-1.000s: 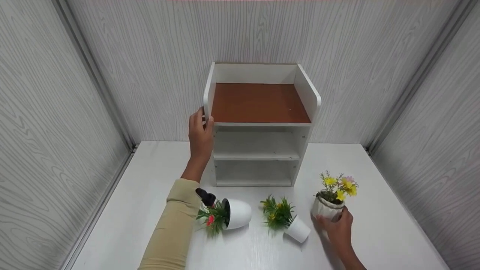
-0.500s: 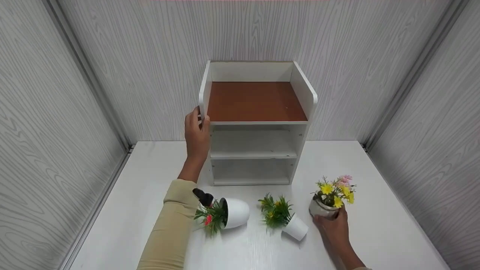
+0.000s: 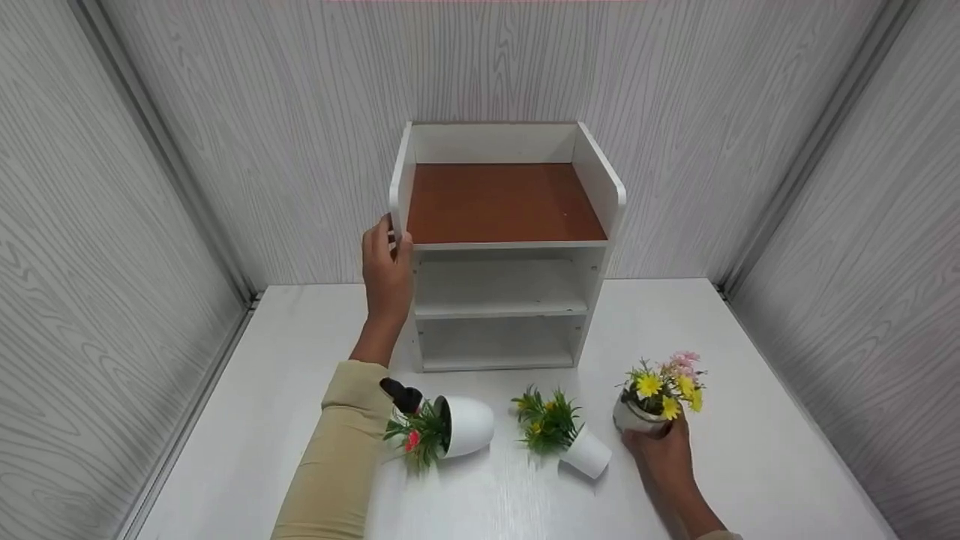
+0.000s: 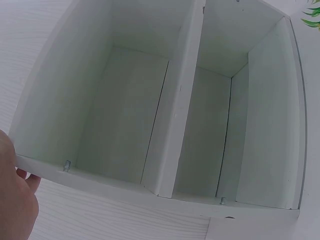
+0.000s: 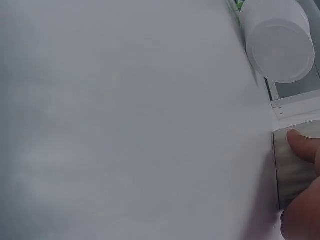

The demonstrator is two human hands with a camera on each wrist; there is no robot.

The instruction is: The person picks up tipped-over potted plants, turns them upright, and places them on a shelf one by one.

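Note:
In the head view my left hand (image 3: pixel 388 277) grips the left side panel of a white shelf unit (image 3: pixel 506 202) with a brown top board. Its thumb lies at the front edge, with the fingers behind the panel. The left wrist view looks into the two white compartments, with part of that hand (image 4: pixel 15 195) at the lower left. My right hand (image 3: pixel 664 450) holds an off-white flowerpot (image 3: pixel 637 421) of yellow and pink flowers (image 3: pixel 671 386), right of the shelf. In the right wrist view, the thumb presses on the pot's side (image 5: pixel 292 175).
Two white-potted artificial plants lie tipped over before the shelf: a larger pot (image 3: pixel 469 426) with a red flower and a smaller pot (image 3: pixel 587 452) with yellow ones. A black object (image 3: pixel 401 395) is beside the left sleeve. Grey wood-grain panels (image 3: pixel 300 135) enclose the white table (image 3: pixel 300 322).
The flowerpot in my right hand has come more upright, its flowers swinging lower in the view. The left hand keeps its hold on the shelf; the whole head view has shifted slightly.

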